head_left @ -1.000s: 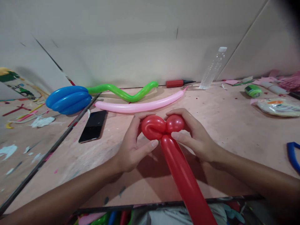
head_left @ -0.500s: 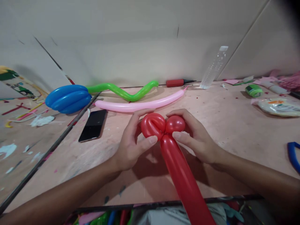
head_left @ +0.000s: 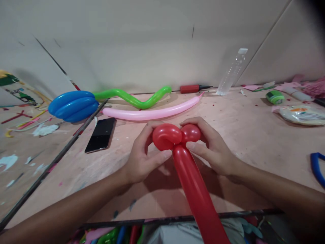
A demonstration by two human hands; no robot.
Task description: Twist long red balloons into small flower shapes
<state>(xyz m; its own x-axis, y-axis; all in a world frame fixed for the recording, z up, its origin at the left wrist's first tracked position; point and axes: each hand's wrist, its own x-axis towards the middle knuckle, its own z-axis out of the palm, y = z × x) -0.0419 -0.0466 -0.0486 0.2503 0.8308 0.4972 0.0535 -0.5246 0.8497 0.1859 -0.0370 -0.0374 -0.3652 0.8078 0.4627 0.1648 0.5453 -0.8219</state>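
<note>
"On my feed, where does the red balloon sit against the hands?"

"Between them, above the table. I see the left hand curled round the folded loop at its top, fingers on the far side, thumb along the lower edge by the twist."

"And the right hand?"

"Closed around the small bubble, fingers over the far side, thumb just below. The two hands stand apart, with the balloon held between. How hard they press, I can't tell."

"The long part?"

"From my view it slants down from the twist, between the forearms, over the table's front edge and out at the bottom of the picture."

"What else is near?"

"Just beyond the hands I have a pink balloon lying across the table, and behind it a green balloon whose left end meets the blue balloon. A phone lies left of the left hand. Farther back, near the wall, are a red pump and a clear bottle."
</note>
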